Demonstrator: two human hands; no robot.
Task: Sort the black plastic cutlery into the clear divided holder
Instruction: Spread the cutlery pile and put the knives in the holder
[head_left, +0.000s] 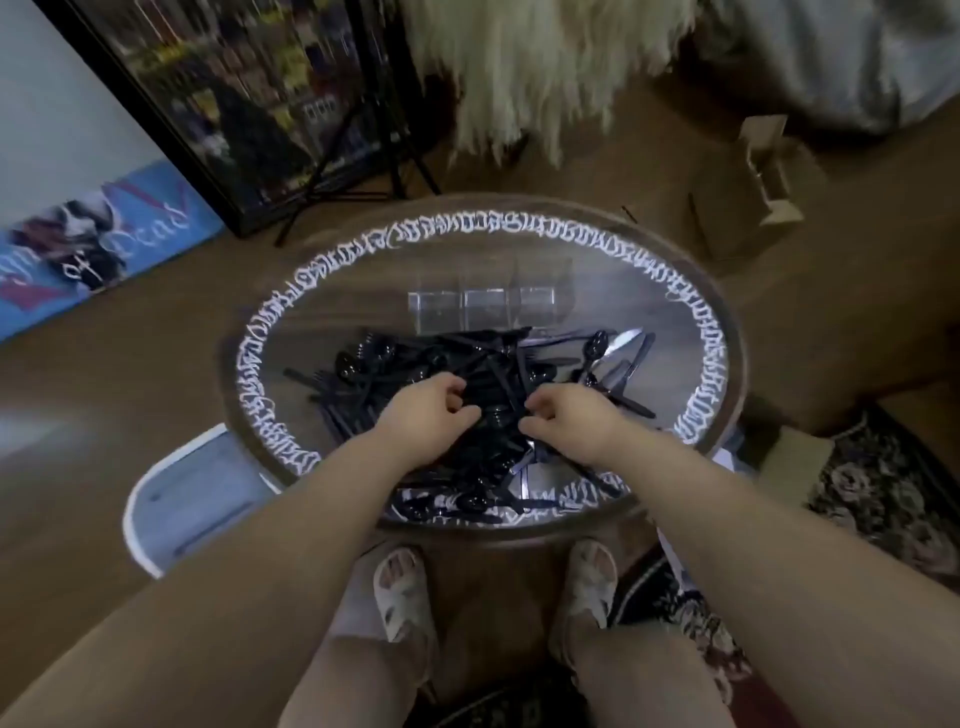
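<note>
Basically still at the digging stage: left hand (434, 415) curled into the black cutlery heap (467, 410) mid-frame, right hand (566, 421) likewise beside it, probably teasing pieces apart. Can't tell what either actually pinches. Clear divided holder (483, 312) parked just above the heap, looks empty, presumably for easy drops.

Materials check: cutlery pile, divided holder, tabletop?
Cutlery pile: glossy black plastic, going by the highlights on the spoon bowls. Divided holder: clear rigid plastic, probably acrylic; the table shows through its walls. Tabletop: seems glass over dark wood grain, with white lettering round the rim.
</note>
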